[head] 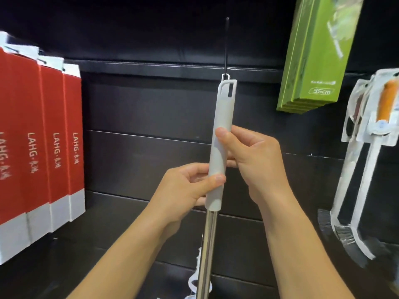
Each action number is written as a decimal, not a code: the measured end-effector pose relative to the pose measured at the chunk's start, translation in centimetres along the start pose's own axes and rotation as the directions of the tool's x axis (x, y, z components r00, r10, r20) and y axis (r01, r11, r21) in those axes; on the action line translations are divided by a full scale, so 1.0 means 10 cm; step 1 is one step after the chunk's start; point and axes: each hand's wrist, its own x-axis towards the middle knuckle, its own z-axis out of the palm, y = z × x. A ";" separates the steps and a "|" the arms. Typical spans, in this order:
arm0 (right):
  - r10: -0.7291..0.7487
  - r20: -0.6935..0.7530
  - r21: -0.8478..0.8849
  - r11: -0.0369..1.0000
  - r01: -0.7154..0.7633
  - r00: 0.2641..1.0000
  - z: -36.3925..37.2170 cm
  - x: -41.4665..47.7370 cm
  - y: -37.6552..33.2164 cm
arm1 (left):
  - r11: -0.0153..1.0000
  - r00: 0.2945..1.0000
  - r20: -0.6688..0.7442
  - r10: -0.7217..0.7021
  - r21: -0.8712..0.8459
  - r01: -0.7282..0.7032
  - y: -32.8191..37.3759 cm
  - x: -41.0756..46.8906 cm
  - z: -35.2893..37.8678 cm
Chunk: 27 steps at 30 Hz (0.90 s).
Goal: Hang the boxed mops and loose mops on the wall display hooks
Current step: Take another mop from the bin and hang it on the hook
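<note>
Slatwall (pixel 151 104) dark behind red boxes (pixel 54 126)

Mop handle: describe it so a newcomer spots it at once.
On the dark wall, look between the red boxes and the green box. There, under a thin black hook, the left hand and right hand grip the mop handle. Only it is a pale grey slotted grip on a shiny metal pole.

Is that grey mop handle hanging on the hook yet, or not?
At the hook, seating unclear: its top loop meets the tip of the black hook, but the left hand and right hand both grip the handle.
</note>
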 end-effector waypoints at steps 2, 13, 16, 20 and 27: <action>-0.010 -0.009 -0.014 1.000 0.010 1.000 0.02 0.12 -0.02 | 1.000 1.000 0.007 0.020 -0.017 -0.020 0.06 0.11 -0.02; -0.084 -0.101 -0.065 0.995 0.077 0.991 0.10 0.70 -0.28 | 0.982 0.986 0.071 0.150 -0.126 -0.140 0.41 0.67 -0.09; -0.116 -0.120 -0.060 0.992 0.109 0.986 0.10 0.81 -0.38 | 0.971 0.974 0.070 0.216 -0.123 -0.206 0.51 0.76 -0.09; -0.142 -0.142 -0.079 0.988 0.132 0.980 0.13 0.96 -0.48 | 0.957 0.962 0.061 0.268 -0.134 -0.258 0.64 0.87 -0.12; -0.107 -0.176 -0.090 0.992 0.092 0.979 0.18 1.22 -0.50 | 0.948 0.955 0.043 0.293 -0.144 -0.285 0.78 1.08 -0.15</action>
